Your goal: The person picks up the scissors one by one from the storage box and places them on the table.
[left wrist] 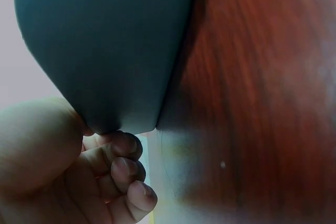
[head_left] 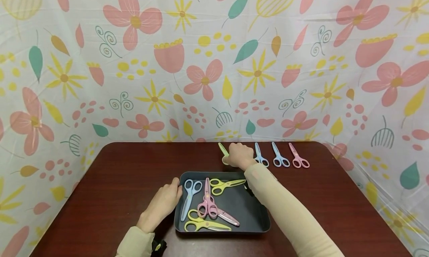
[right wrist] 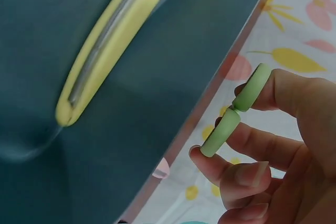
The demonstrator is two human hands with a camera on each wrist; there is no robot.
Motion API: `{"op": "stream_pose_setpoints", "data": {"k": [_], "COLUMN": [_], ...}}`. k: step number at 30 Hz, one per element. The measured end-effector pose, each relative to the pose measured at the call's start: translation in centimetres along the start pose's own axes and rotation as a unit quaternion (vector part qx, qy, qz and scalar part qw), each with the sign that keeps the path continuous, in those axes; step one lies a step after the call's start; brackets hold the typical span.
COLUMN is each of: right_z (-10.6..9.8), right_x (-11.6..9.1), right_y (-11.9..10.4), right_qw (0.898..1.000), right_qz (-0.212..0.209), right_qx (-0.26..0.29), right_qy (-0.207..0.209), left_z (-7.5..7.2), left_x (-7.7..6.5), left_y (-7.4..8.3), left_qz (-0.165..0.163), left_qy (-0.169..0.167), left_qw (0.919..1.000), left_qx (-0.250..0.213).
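My right hand (head_left: 239, 155) is beyond the tray's far edge and pinches a pair of light green scissors (head_left: 223, 149) by the handle loops; in the right wrist view the green loops (right wrist: 253, 87) sit between thumb and fingers. The blades point away, towards the table's back edge. My left hand (head_left: 165, 200) grips the dark grey tray (head_left: 264, 216) at its left side, and in the left wrist view its fingers (left wrist: 126, 145) curl at the tray's corner. Inside the tray lie blue scissors (head_left: 190, 199), two pink scissors (head_left: 207, 197) that overlap, and two yellow scissors (head_left: 228, 183).
Right of my right hand, two blue scissors (head_left: 279, 155) and one pink pair (head_left: 298, 155) stand in a row along the back of the brown table (head_left: 134, 182). A flower-print cloth (head_left: 204, 63) hangs behind. My right forearm covers the tray's far right corner.
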State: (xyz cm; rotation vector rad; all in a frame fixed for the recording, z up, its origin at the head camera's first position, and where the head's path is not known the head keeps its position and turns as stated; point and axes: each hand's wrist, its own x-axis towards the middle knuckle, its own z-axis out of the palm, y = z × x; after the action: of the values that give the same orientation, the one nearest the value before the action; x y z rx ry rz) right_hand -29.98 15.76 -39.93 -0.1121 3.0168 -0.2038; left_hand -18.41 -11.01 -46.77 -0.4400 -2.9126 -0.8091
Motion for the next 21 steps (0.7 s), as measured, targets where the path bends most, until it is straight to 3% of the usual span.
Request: {"op": "stream_pose_setpoints", "data": {"k": [7, 13, 21], "right_z": [0.0, -0.1, 0.4], "right_x": [1.0, 2.0, 2.7], "right_y": [-1.0, -1.5, -2.9], "right_qw": [0.999, 0.999, 0.999], "right_qz": [0.021, 0.038, 0.023], "right_qx": [0.013, 0.005, -0.035], "right_qy": [-0.027, -0.025, -0.035], "left_z": [-0.1, -0.2, -0.3], "left_x": [0.0, 0.2, -0.1], "left_y": [-0.1, 0.0, 0.0], "left_qz": [-0.006, -0.003, -0.006], "left_qy": [-0.011, -0.008, -0.017], "left_qw": [0.9999, 1.0, 0.9997], "left_qx": [-0.003, -0.006, -0.014]}}
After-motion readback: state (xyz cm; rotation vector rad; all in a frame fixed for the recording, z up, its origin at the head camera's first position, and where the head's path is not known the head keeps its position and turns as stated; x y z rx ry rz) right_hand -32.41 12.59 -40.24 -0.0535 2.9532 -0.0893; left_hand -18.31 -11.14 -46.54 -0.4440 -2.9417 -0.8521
